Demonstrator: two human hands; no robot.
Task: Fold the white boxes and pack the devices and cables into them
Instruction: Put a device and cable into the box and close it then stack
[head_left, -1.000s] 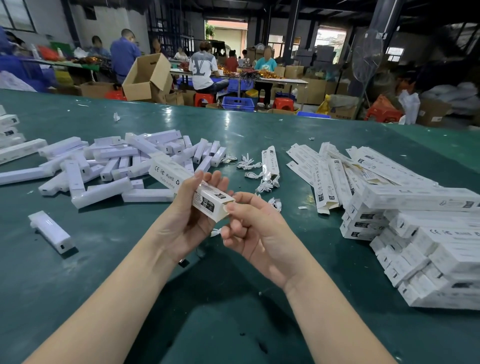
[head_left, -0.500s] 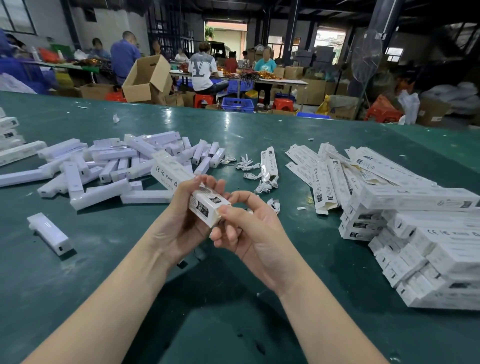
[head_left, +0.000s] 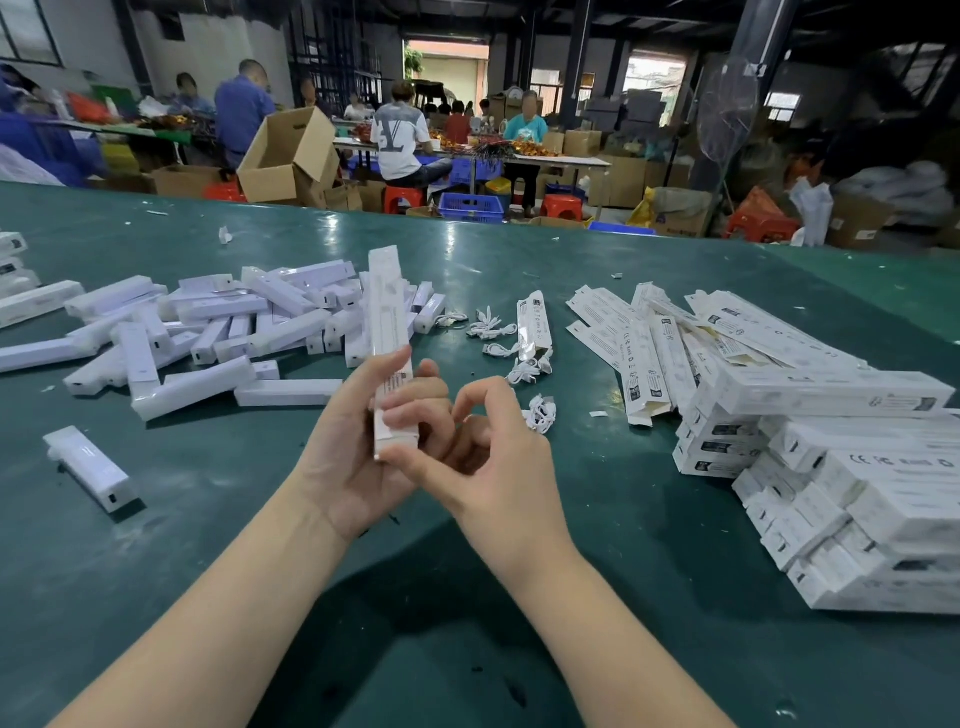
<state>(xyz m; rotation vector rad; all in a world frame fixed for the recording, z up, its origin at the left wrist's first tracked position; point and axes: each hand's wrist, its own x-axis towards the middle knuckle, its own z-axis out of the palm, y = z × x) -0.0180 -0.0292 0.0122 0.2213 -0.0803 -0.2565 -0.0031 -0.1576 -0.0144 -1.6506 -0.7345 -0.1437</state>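
fingers (head_left: 402, 415) of left hand (head_left: 353, 457) grip upright white box (head_left: 387, 332); right hand (head_left: 493, 467) touches its base.

A dim warehouse hall with dark steel columns (head_left: 576, 62), stacked cardboard cartons (head_left: 623, 179), red stools (head_left: 402, 197) and a daylit doorway (head_left: 449, 65).

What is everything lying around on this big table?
held box: one, white, upright in the left hand
loose devices: many, white, heaped at left
lone device: one, white, near left
cables: several, white, coiled at centre
flat boxes: many, white, fanned right of centre
packed boxes: many, white, stacked at right
table: one, green
left hand: grips the box
right hand: fingertips at the box's lower end
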